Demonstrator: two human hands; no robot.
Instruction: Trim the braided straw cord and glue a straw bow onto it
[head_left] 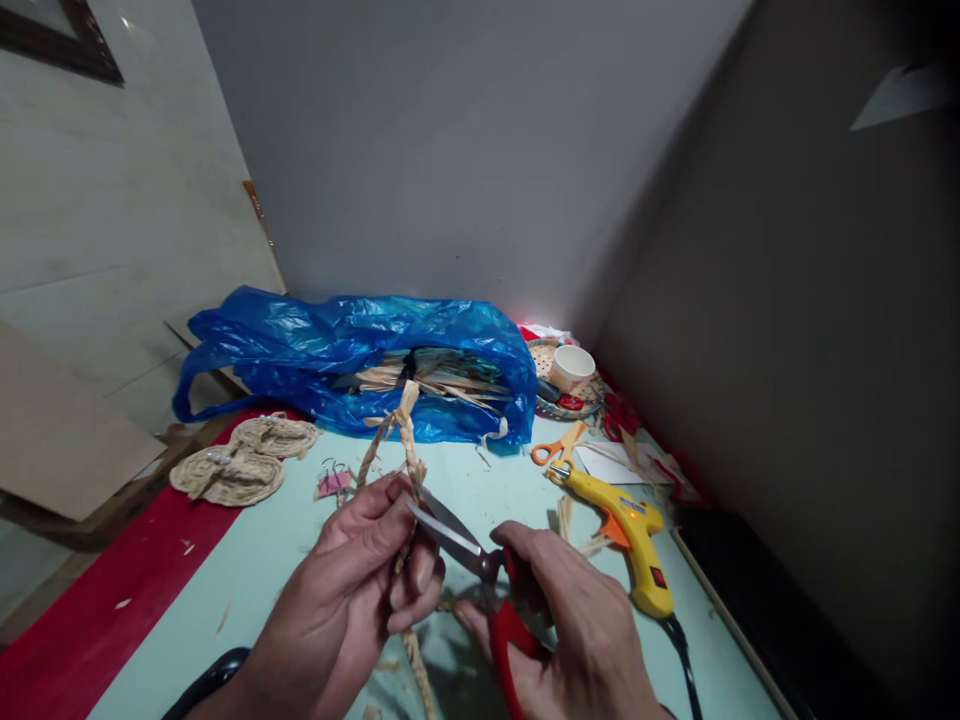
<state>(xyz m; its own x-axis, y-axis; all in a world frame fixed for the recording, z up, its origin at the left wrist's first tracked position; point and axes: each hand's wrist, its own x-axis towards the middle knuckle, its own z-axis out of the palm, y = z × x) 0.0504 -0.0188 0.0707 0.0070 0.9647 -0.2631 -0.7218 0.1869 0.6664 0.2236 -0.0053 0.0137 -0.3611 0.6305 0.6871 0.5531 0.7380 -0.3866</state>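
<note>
My left hand (360,580) pinches a braided straw cord (407,440) between thumb and fingers. The cord's flat loose end sticks up above the fingertips, and its lower part hangs down below the hand. In my right hand (577,620) is a pair of red-handled scissors (457,540), fingers wrapped round the handles. The blades are slightly parted and point up-left, their tips at the cord close to my left thumb. Whether the blades touch the straw I cannot tell.
Behind lies a blue plastic bag (300,340) of straw strips. Two coiled straw pieces (232,470) rest at left. On the right are a yellow glue gun (630,520), orange scissors (556,447), a woven tray (592,400) with a white cup (572,368), and a dark flat object (765,600).
</note>
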